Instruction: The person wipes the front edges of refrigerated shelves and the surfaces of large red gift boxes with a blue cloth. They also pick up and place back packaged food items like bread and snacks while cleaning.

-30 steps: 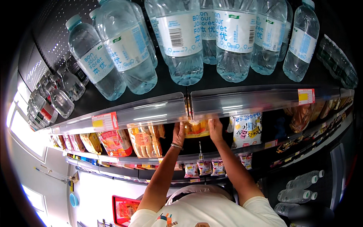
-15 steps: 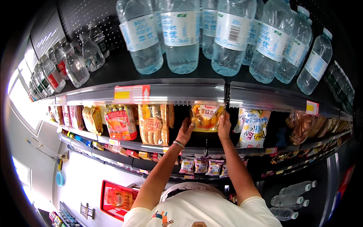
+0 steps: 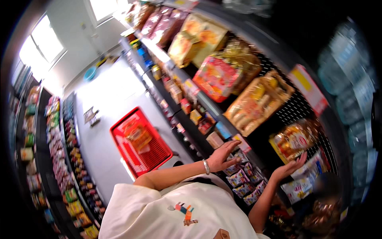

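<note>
My left hand (image 3: 224, 156), with a bangle at its wrist, is in front of the shelf edge with its fingers stretched out and nothing in it. My right hand (image 3: 289, 166) is also open, palm turned up, just in front of a bag of bread rolls (image 3: 292, 140) on the shelf; I cannot tell whether the fingertips touch it. Left of that bag lies a pack of long bread sticks (image 3: 258, 104). A white and blue snack bag (image 3: 300, 185) is below my right hand. A red shopping basket (image 3: 161, 159) stands on the floor, holding an orange-wrapped package (image 3: 137, 135).
Pink and red bread packages (image 3: 219, 75) and yellow bags (image 3: 185, 48) line the same shelf. Small snack bags (image 3: 242, 181) hang or sit lower. Blurred water bottles (image 3: 350, 95) fill the upper shelf. Another stocked shelf (image 3: 55, 147) runs along the left, across the aisle floor (image 3: 107, 87).
Both hands have let go of the bread roll bag, which stays on the shelf, and have drawn back open. My view has swung left, bringing the basket and aisle further in.
</note>
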Action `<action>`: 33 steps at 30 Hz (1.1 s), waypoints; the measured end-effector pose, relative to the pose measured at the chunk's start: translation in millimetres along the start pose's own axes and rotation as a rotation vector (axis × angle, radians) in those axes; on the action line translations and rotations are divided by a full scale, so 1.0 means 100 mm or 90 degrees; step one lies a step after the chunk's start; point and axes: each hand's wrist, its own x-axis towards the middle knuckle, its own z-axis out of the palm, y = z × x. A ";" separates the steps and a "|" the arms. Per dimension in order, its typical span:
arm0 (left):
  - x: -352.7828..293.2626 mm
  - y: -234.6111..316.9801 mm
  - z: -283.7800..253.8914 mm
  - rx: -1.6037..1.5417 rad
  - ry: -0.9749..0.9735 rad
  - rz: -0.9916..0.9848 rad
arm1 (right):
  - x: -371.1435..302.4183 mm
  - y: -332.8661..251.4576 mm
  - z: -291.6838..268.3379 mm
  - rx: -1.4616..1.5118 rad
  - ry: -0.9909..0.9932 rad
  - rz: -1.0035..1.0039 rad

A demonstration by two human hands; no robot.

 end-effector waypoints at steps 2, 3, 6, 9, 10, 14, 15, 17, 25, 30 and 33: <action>-0.08 -0.20 0.10 -0.356 0.009 -0.099 | -0.22 -0.52 0.37 0.107 -0.124 -0.075; -0.08 -0.24 0.07 -0.424 -0.007 -0.132 | -0.40 -0.82 0.56 0.148 -0.202 -0.109; -0.05 -0.30 0.14 -0.854 -0.041 -0.198 | -1.19 -1.26 0.95 0.156 -0.497 -0.126; -0.19 -0.73 0.01 -1.056 -0.031 -0.179 | -1.41 -1.42 1.19 0.159 -0.694 -0.191; -0.29 -0.76 -0.12 -1.089 -0.024 -0.191 | -1.44 -1.45 1.28 0.181 -0.715 -0.206; -0.57 -0.76 -0.41 -0.967 0.124 -0.148 | -1.57 -1.49 1.61 0.213 -0.767 -0.323; -0.62 -0.72 -0.50 -0.901 0.157 -0.176 | -1.62 -1.47 1.69 0.214 -0.780 -0.312; -0.74 -0.65 -0.71 -1.106 0.197 -0.387 | -1.71 -1.41 1.87 0.215 -0.804 -0.288; -1.61 -1.75 -1.52 -0.921 0.450 -0.359 | -2.51 -0.28 1.93 -0.003 -0.962 -0.127; -2.59 -2.94 -2.37 -0.524 0.876 -0.562 | -2.67 0.39 1.44 -0.149 -1.192 -0.045; -3.16 -3.43 -2.82 -0.216 0.914 -0.703 | -2.73 0.61 1.23 -0.301 -1.259 0.087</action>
